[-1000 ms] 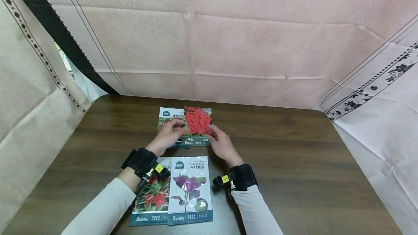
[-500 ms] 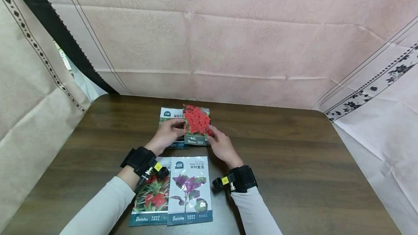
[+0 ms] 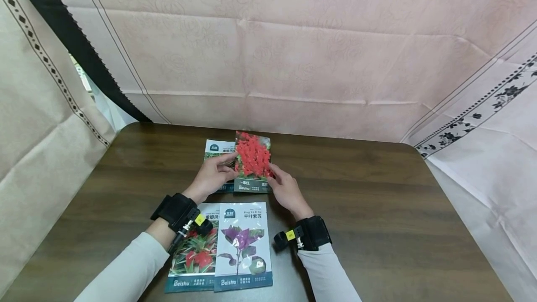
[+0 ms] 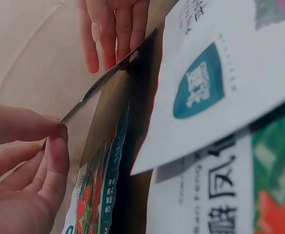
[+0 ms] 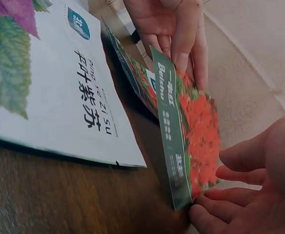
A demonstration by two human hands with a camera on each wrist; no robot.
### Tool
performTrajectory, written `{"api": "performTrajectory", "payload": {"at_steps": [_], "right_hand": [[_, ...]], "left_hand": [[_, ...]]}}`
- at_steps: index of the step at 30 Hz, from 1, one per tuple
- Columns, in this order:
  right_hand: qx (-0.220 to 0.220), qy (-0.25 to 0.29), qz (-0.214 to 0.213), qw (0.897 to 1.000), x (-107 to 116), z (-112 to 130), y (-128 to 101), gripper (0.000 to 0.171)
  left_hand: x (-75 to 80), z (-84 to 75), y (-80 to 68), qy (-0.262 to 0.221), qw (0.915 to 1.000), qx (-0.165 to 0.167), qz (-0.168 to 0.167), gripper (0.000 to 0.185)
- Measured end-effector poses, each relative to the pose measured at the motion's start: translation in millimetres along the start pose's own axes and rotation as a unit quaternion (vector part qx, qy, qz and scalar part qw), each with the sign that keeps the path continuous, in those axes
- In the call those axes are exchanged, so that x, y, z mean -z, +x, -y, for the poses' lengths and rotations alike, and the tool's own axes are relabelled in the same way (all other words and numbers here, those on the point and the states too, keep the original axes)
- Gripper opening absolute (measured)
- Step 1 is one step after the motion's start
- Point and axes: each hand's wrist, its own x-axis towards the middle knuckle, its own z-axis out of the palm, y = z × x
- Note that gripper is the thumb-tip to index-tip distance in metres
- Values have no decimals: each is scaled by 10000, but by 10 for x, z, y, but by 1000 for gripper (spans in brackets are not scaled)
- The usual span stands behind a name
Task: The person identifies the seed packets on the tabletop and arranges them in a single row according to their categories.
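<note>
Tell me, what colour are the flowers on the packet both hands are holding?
Bright red, on the seed packet; the head view shows it best.

Packet (image 3: pixel 252 162) between the fingers (image 3: pixel 222 162) looks like glossy printed plastic film, pretty smooth. Surface (image 3: pixel 369 209) under them is dark wood-grain, slight sheen.

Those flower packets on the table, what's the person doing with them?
A person is holding up a seed packet with red flowers by its two side edges, the left hand pinching one edge and the right hand the other. It is tilted up off the dark wooden table, its lower edge low near the tabletop. Just behind it lies another packet, partly covered. Nearer the person, a purple-leaf packet overlaps a red-plant packet, both flat on the table.
</note>
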Motion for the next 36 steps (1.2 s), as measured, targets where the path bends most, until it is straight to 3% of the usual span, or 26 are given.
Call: {"api": "performTrajectory", "payload": {"at_steps": [5,11,21,30,36], "right_hand": [[-96,173,-185,9996,9,-3,-4,42],[-316,567,-770,9949,20,-16,7,38],[-284,976,-1507,9833,107,-32,-23,24],[-382,1190,-1635,9786,200,38,-127,20],[-101,813,-1521,9850,297,55,-281,16]], "left_hand": [[29,-15,-51,-133,9998,-1,-115,55],[55,-6,-96,-342,9994,-20,-61,55],[16,-176,-320,-516,9986,-64,100,56],[-51,-299,-476,-582,9979,-129,273,56],[-98,-319,-596,-217,9987,-331,336,53]]}}
